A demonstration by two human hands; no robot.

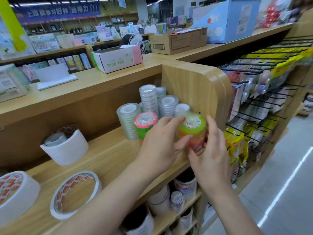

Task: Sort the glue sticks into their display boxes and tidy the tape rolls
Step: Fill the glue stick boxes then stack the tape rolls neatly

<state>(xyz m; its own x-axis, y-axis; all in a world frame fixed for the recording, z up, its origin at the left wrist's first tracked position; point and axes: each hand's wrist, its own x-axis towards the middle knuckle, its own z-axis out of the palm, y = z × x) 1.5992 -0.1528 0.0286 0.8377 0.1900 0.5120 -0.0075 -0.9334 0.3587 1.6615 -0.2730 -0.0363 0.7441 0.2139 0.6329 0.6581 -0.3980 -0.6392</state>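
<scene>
Wooden shop shelving fills the view, with the tape shelf point(108, 155) running from the near left to a rounded end panel point(194, 85) on the right. Both of your hands are on the green-topped tape stack point(193, 131), a wrapped column of coloured rolls standing upright at the right end of the shelf, just beside the panel. Your left hand point(159, 146) reaches over it from the left, with the forefinger laid towards the top rim and the thumb curled against the front. Your right hand point(211, 153) closes on the stack's right side. Its fingers are bent round the lower rolls, though motion blur makes the exact contact hard to read, so it appears to be a light two-handed hold.

Just left of the stack, partly behind your left hand, stands a pink-topped tape stack point(144, 124). Beside and behind that, clear tape stacks point(149, 99) of different heights crowd the far right corner. Further left a wide white roll point(67, 148) stands on the shelf with smaller rolls inside it. Two flat white rolls point(76, 194) with red-printed cores lie at the near left.

More rolls sit on the lower shelf point(186, 185) under your wrists. A white carton point(118, 58) and a cardboard box point(177, 41) rest on the counter top above. Black peg hooks point(262, 99) with packets hang to the right.
</scene>
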